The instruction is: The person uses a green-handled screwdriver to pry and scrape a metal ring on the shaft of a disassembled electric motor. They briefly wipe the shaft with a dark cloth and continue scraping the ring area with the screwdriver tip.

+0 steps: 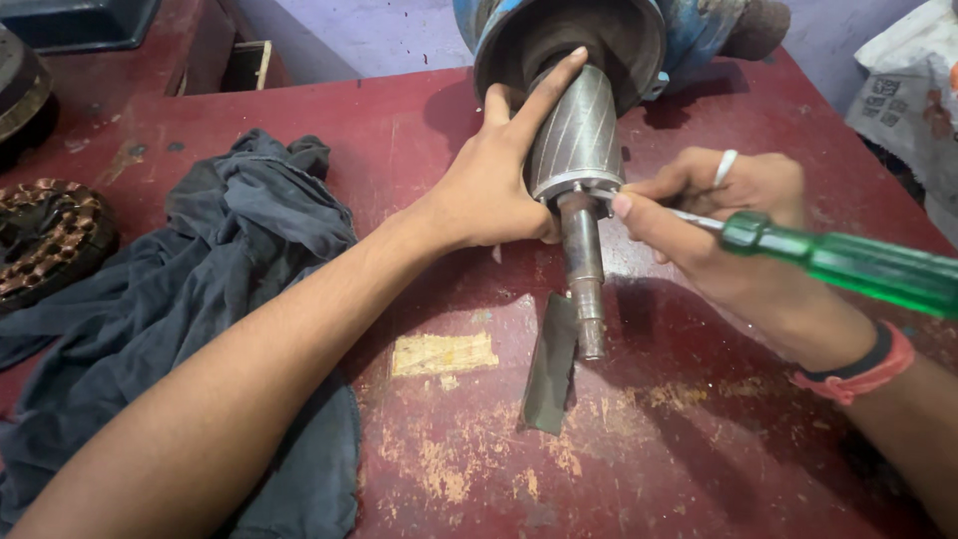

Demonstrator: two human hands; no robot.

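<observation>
A grey metal rotor (579,140) with slanted grooves sticks out of a blue motor housing (679,35), its rusty shaft (583,265) pointing toward me. My left hand (494,180) wraps around the rotor's left side, index finger stretched along it. My right hand (733,235) grips a screwdriver with a green handle (848,265); its metal tip reaches the rotor's front rim where the shaft begins. A white ring sits on one right finger and a red and black band on that wrist.
A strip of dark sandpaper (551,364) lies under the shaft on the worn red table (479,449). A dark grey cloth (230,260) is heaped at left, beside a copper-wound stator (45,240). A white printed sack (908,100) sits at far right.
</observation>
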